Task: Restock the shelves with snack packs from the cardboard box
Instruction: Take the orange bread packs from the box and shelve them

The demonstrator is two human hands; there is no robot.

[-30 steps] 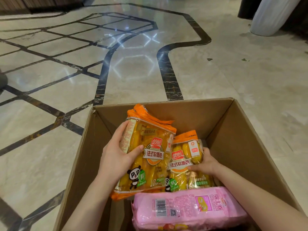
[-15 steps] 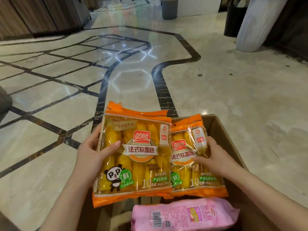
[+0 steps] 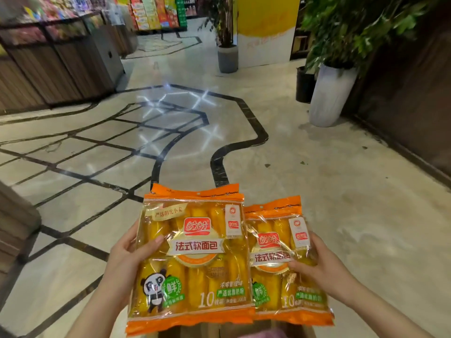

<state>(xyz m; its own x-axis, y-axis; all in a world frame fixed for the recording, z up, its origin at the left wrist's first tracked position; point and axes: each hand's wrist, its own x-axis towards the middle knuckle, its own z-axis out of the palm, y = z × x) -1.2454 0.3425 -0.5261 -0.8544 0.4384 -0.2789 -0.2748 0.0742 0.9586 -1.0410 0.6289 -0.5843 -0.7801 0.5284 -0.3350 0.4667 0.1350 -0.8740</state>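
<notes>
I hold two orange bread snack packs upright in front of me. My left hand [image 3: 127, 259] grips the left edge of the larger-looking pack [image 3: 192, 262], thumb across its front beside the panda print. My right hand [image 3: 322, 267] grips the right side of the second pack [image 3: 275, 262], which sits partly behind the first. Only a brown strip of the cardboard box [image 3: 212, 330] shows below the packs, with a blurred pink pack [image 3: 263, 334] at the bottom edge.
A stocked wooden shelf unit [image 3: 61, 62] stands at the far left, with more colourful shelves [image 3: 156, 13] down the aisle. Potted plants in a grey pot [image 3: 228, 58] and a white pot [image 3: 329, 96] stand ahead and right. Marble floor [image 3: 317, 191] lies between.
Both hands lifted the two orange packs up out of the box. My view rose from the box and floor toward the aisle and shelves, so the box has almost dropped out of view.
</notes>
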